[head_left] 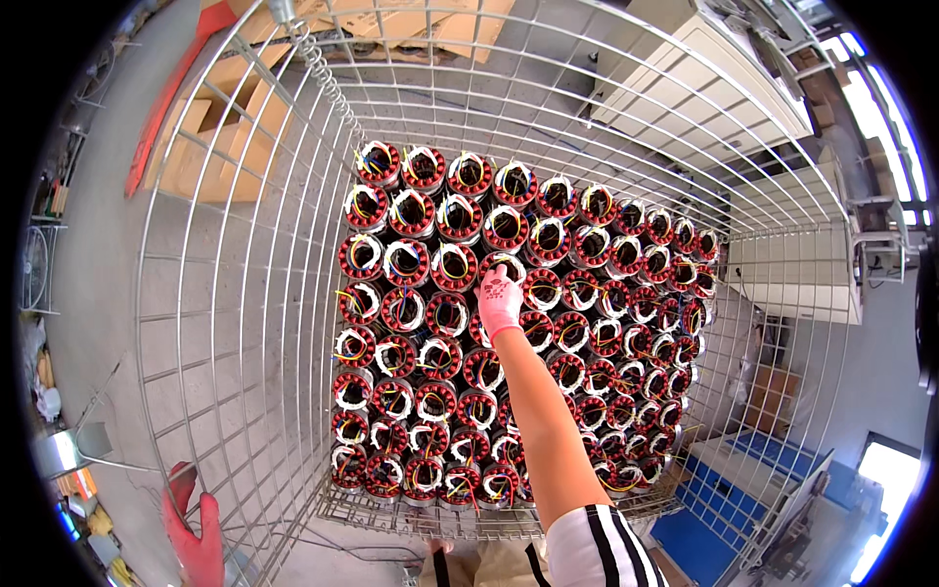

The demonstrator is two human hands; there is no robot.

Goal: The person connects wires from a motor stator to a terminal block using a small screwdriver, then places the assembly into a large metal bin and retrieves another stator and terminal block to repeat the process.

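Note:
Many motor stators, each a ring of red coils with white lacing and coloured lead wires, stand upright in close rows inside a wire mesh basket [235, 372]. My right hand [500, 295], in a pink glove, reaches over the rows to one stator [507, 264] in the middle of the pack. Its fingers are closed at that stator's rim, with the tips partly hidden. At lower left, my left hand [193, 528], in a red glove, is just by the basket's side wall. Thumb and fingers are apart, and nothing shows in them.
A coiled spring [325, 73] hangs along the basket's far left corner. Beyond the mesh lie cardboard boxes [230, 137] and a red bar [176, 98]. Pale cabinets [699, 78] stand at far right, and a blue bench [734, 479] at near right.

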